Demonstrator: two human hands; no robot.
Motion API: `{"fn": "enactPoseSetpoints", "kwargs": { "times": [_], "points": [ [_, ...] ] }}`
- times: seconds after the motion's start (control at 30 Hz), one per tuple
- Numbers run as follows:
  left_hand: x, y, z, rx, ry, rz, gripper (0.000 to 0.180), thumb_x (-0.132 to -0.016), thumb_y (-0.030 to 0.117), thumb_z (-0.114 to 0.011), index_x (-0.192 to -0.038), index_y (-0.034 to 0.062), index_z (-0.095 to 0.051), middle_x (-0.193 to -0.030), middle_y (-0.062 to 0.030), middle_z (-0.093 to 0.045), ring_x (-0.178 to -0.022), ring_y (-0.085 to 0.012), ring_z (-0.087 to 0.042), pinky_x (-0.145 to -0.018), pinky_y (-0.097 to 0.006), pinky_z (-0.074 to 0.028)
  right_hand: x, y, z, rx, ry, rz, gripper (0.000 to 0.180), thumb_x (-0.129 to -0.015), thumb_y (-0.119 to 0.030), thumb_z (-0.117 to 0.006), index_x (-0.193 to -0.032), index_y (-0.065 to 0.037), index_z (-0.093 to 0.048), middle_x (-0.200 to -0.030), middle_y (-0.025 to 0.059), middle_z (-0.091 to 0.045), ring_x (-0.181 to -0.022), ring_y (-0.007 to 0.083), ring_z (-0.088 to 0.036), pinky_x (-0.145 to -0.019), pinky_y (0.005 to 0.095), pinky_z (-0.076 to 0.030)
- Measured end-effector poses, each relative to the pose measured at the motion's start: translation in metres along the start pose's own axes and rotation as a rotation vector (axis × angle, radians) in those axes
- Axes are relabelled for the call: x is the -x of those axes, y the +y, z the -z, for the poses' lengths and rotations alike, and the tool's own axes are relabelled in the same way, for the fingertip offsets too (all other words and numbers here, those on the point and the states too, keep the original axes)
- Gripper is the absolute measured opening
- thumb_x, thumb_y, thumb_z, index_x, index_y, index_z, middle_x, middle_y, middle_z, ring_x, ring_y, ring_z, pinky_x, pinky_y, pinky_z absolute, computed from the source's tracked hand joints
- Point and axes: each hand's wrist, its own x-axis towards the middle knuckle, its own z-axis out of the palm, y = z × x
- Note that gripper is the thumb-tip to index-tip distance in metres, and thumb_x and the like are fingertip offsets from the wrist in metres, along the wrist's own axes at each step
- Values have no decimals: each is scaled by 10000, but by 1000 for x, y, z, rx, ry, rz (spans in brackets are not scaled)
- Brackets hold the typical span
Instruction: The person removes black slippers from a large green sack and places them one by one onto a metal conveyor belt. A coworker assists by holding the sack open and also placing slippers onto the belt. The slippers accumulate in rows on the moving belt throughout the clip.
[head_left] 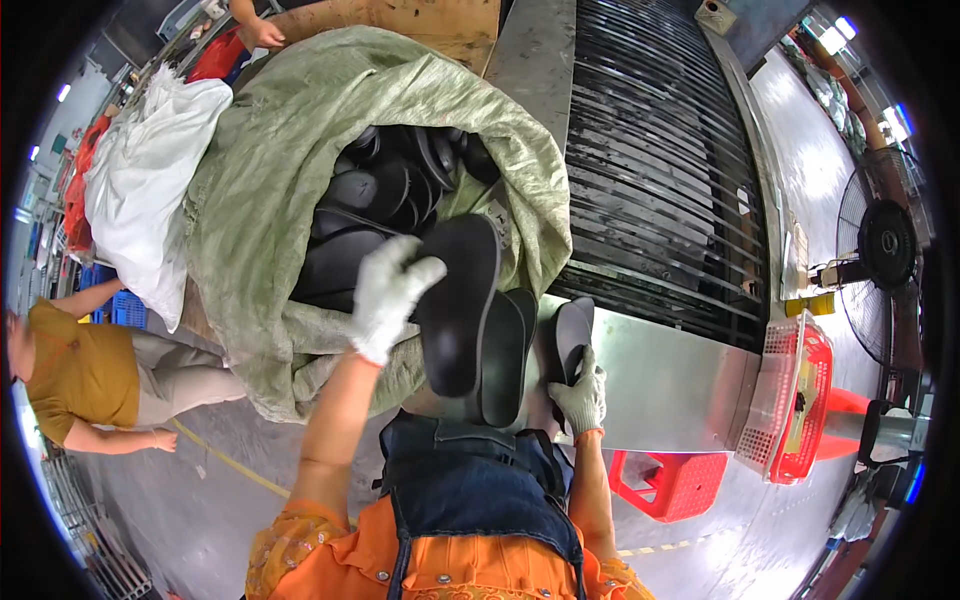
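Note:
My left hand [388, 290], in a white knit glove, grips a black shoe sole [458, 300] by its edge, with a second black sole [503, 355] hanging just beside it. My right hand [581, 392], also gloved, holds another black sole [572, 335] against the metal ledge [670, 375] of the conveyor. Just above and to the left, a large green woven sack [270, 200] stands open, and many black soles [385, 195] fill it.
A dark slatted conveyor belt [660, 170] runs up the right. A red and white basket [800, 400] and a red stool [670, 480] stand at the right, with a fan [880, 250] beyond. A white sack [150, 190] lies left; a person in a yellow top [80, 375] sits nearby.

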Motion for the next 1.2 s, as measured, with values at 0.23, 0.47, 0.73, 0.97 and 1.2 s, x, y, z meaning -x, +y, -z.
{"fn": "enactPoseSetpoints", "kwargs": {
  "times": [0.23,0.47,0.73,0.97,1.2],
  "points": [
    [61,-142,-65,-294,-188,249,687,-837,301,-761,-1350,-94,-534,-1247,-278,-662,-1166,-367,-642,-1016,-410,-476,-1,-11,-5,7,-41,-76,1067,-660,-287,-787,-1582,-95,-287,-1297,297,-540,-1165,454,-586,-981,473,-497],
    [87,-149,-81,20,-317,378,781,-854,271,-780,-1480,-30,-425,-1340,-156,-616,-1214,-261,-583,-1080,-351,-431,-7,-13,-22,-267,-155,-23,1117,-625,-258,-832,-1586,-95,-284,-1387,280,-546,-1294,411,-544,-1073,424,-456],
    [88,-151,-100,343,-304,509,648,-882,86,-743,-1462,22,-462,-1289,-99,-633,-1134,-221,-620,-1005,-367,-506,-18,15,-33,-524,-199,87,1048,-658,-118,-824,-1571,-41,-316,-1291,206,-631,-1118,254,-653,-982,341,-512],
    [98,-139,-144,384,-243,616,705,-836,-21,-691,-1483,11,-413,-1320,-143,-607,-1149,-280,-629,-984,-401,-545,-31,30,34,-477,-279,72,1041,-644,-227,-818,-1559,-58,-351,-1349,230,-614,-1226,343,-615,-1044,376,-478],
    [103,-127,-212,252,-214,571,652,-797,-17,-692,-1420,5,-499,-1267,-125,-637,-1086,-260,-647,-932,-379,-557,-102,125,149,-178,59,-112,1036,-623,-310,-791,-1544,-76,-378,-1210,259,-618,-1158,417,-614,-979,447,-504]
  ]
}}
